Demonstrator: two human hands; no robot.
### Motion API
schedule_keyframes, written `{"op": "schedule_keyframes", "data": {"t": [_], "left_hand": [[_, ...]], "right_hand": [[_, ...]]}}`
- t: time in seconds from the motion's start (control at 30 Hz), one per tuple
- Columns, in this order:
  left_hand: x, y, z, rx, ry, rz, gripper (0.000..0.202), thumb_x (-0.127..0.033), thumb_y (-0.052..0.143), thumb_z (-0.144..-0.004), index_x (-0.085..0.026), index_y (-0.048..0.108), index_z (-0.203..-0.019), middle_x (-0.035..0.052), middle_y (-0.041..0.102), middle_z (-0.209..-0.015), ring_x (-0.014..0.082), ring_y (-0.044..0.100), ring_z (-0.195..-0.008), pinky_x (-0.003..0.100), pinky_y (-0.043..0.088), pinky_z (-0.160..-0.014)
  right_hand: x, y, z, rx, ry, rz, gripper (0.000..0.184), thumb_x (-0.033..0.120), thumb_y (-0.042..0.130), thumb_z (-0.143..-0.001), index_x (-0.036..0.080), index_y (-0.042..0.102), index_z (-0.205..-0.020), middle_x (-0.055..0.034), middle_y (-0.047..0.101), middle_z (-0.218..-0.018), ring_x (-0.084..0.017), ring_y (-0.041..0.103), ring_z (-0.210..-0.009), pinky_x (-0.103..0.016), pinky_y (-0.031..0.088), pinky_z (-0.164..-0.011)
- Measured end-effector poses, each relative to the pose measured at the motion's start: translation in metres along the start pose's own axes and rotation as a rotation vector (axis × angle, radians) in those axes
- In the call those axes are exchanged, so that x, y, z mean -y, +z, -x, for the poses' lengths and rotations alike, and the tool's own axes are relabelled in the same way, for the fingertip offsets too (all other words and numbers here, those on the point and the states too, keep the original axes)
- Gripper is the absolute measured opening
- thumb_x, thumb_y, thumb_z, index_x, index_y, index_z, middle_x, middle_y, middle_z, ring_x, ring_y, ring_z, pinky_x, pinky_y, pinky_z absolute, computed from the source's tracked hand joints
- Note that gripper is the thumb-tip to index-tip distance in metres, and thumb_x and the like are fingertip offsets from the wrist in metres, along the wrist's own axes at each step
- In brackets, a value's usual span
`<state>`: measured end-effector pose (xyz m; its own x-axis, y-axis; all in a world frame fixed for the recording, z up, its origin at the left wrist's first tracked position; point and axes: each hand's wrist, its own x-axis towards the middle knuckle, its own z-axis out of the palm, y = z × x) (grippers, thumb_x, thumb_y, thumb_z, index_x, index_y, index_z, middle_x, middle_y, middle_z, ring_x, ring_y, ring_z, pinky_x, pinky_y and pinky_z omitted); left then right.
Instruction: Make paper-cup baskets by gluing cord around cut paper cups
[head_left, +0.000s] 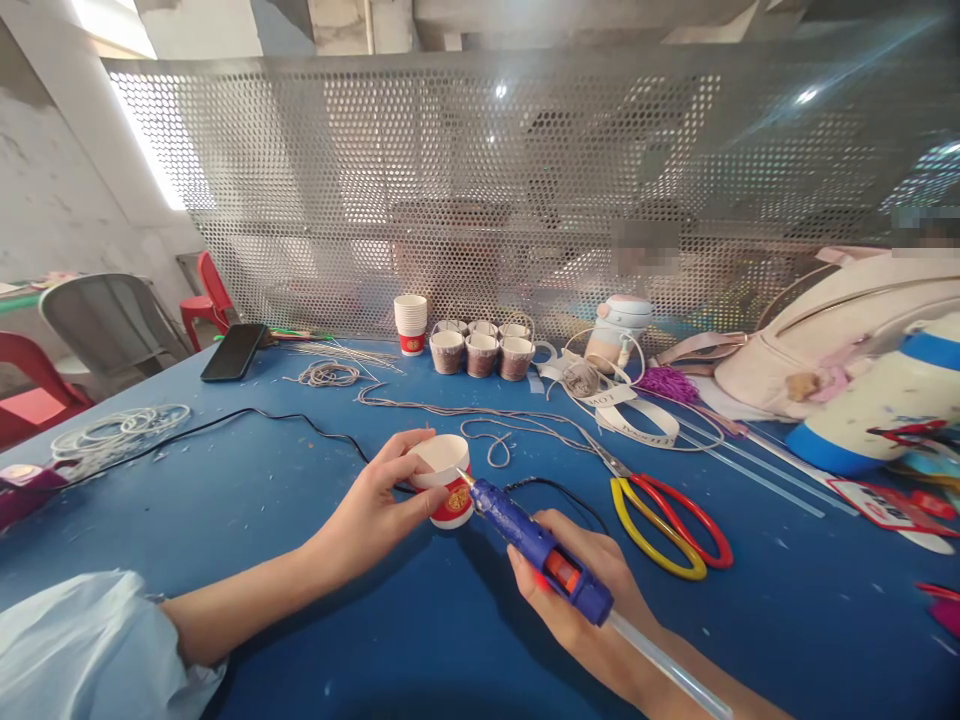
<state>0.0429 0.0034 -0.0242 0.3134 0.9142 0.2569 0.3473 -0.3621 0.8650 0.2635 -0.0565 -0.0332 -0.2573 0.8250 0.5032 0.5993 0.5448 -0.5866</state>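
My left hand [390, 495] is closed around a red and white paper cup [455, 508], fingers at its rim and thumb on the near side. In my right hand [585, 590] is a blue hot glue gun [517, 525] with a clear glue stick [667, 665] sticking out of its back end. The gun's metal tip points at the cup's rim on the right side; whether it touches cannot be made out. A grey cord [480, 410] lies loosely on the table behind the cup. Right of the gun rest scissors [667, 525] with one yellow and one red handle.
Along the perforated metal screen [337, 200] stand a stack of paper cups [410, 325] and several cord-wrapped cups [481, 355]. A phone [234, 353] and a black cable [300, 415] lie leftward. A bottle [619, 330], ribbon [637, 420], glue sticks [750, 470] and a bag [817, 340] occupy the right.
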Motion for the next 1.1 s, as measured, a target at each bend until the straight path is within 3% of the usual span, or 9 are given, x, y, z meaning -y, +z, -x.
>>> {"op": "schedule_keyframes", "data": {"t": [0.43,0.63,1.1], "left_hand": [[-0.0011,0.0006,-0.0004,-0.016,-0.008,0.0,0.02,-0.032,0.062,-0.082,-0.018,0.067,-0.068,0.0115,0.059,-0.126,0.0284,0.049,-0.129,0.036,0.049,-0.096],[-0.0034,0.0017,0.0009,-0.025,0.027,-0.053,0.025,-0.032,0.06,-0.083,-0.018,0.065,-0.064,0.0104,0.06,-0.124,0.028,0.049,-0.128,0.04,0.045,-0.102],[-0.001,0.002,0.0024,-0.007,0.039,-0.048,0.021,-0.028,0.058,-0.085,-0.018,0.065,-0.068,0.0074,0.052,-0.132,0.0225,0.058,-0.114,0.033,0.052,-0.093]], "right_hand": [[0.0012,0.0035,-0.0009,-0.054,-0.063,0.07,0.015,0.016,0.05,-0.084,0.025,0.043,-0.074,0.0078,0.048,-0.055,-0.009,0.047,-0.043,-0.02,0.042,-0.05],[0.0054,0.0034,0.0004,-0.012,-0.101,0.064,0.014,0.016,0.048,-0.085,0.025,0.043,-0.076,0.0083,0.048,-0.055,-0.009,0.045,-0.043,-0.021,0.04,-0.049],[0.0049,0.0031,0.0017,0.008,-0.098,0.038,0.013,0.015,0.048,-0.085,0.025,0.043,-0.077,0.0078,0.048,-0.056,-0.009,0.046,-0.044,-0.02,0.041,-0.049]]}}
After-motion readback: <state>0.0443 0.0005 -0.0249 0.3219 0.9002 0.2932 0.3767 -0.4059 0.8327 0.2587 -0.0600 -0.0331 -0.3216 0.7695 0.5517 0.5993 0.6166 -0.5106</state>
